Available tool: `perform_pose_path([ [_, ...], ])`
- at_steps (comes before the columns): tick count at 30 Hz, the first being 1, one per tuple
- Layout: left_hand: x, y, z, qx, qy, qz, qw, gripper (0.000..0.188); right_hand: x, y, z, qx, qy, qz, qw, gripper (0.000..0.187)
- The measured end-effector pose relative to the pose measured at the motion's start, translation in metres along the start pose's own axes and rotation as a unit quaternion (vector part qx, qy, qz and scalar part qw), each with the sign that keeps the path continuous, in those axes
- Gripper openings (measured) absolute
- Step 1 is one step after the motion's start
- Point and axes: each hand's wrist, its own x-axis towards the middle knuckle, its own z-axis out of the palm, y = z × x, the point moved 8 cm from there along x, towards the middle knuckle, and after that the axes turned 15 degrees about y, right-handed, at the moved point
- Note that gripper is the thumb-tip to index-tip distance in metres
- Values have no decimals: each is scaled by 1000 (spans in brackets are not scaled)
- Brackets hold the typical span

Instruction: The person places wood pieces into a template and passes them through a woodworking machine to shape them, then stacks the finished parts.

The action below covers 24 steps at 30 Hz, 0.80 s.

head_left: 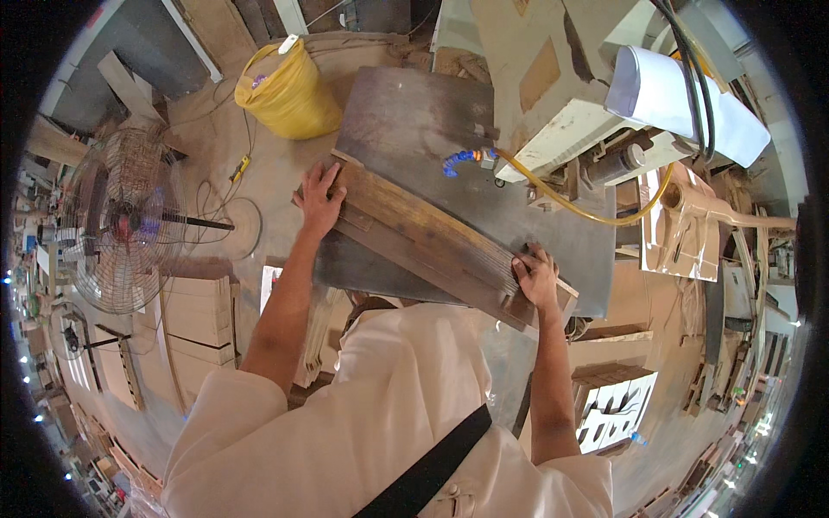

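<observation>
A long brown wooden workpiece (414,226), built of boards laid side by side, lies slantwise across the dark metal machine table (406,108). My left hand (321,203) grips its far left end, with the fingers over the top and edge. At the near right end my right hand (537,276) holds the wood, its fingers curled over a part with fine parallel lines. The undersides of both grips are hidden. Beyond the workpiece, a blue jointed nozzle (462,161) points toward the table.
The machine's pale body (553,129) overhangs the table at the back right, with a yellow hose (574,201) looping down. A yellow sack (289,91) stands behind the table. On the left are a caged fan (125,220) and stacked boards (199,311); cables cross the floor.
</observation>
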Motion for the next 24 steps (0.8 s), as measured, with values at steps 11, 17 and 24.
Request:
perform_pose_path([
  [11,-3,-5,11,42,-33,68,996,45,-73,6,-35,-145,179,162,960,58],
  [17,-7,-5,-1,32,-82,105,991,47,-152,33,-44,-82,240,279,926,68],
  [24,-8,-1,-18,62,-151,136,977,58,-130,4,-36,-76,235,262,933,60],
])
